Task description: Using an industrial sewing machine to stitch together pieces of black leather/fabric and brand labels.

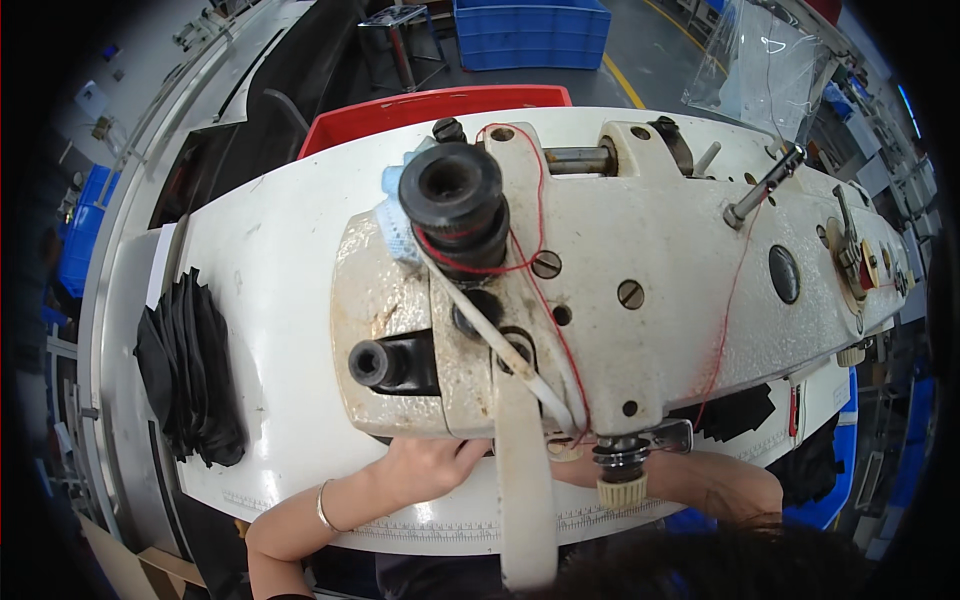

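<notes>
Your view looks straight down on the top of a worn white sewing machine (640,270), and its body hides most of what your hands are doing. Your left hand (425,462) lies on the white desk (270,300) right at the machine's near edge, fingers (470,450) curled and tucked under the overhang; whether they grip anything you cannot tell, because the tips vanish beneath the housing. A thin bracelet (322,506) circles that wrist. Your right hand is out of sight altogether: only the forearm (720,478) shows, running in behind the ribbed cream knob (621,490) and under the machine head, so its grip cannot be told either. Black fabric (735,412) peeks out from under the machine near that forearm, mostly covered. Red thread (725,310) runs across the machine top. A separate pile of black fabric pieces (190,370) sits well apart at the desk's left end. A red bin (430,105) behind the desk is largely blocked, and dark hair (720,565) cuts off the lower edge.
</notes>
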`<move>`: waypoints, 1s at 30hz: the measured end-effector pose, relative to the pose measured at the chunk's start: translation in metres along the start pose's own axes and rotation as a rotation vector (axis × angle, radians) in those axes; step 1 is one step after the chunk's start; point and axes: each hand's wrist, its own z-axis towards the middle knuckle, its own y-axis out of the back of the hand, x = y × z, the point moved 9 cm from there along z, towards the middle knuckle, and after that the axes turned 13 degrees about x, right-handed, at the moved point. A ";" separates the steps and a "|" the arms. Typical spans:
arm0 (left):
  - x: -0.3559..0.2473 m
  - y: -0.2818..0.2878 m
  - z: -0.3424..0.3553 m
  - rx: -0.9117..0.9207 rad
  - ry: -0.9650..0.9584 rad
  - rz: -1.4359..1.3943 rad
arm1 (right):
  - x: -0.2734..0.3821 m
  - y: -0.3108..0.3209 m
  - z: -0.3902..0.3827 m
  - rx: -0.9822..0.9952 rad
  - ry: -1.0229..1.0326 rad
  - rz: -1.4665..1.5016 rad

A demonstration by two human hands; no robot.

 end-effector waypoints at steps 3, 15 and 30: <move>0.026 -0.002 -0.002 0.100 0.178 -0.205 | -0.004 -0.025 -0.002 0.115 0.027 -0.133; 0.028 -0.043 -0.030 0.022 0.218 -0.395 | 0.004 0.004 -0.005 0.007 0.050 -0.228; 0.034 -0.090 -0.048 0.443 0.446 -0.860 | 0.007 0.022 -0.004 -0.074 0.051 -0.175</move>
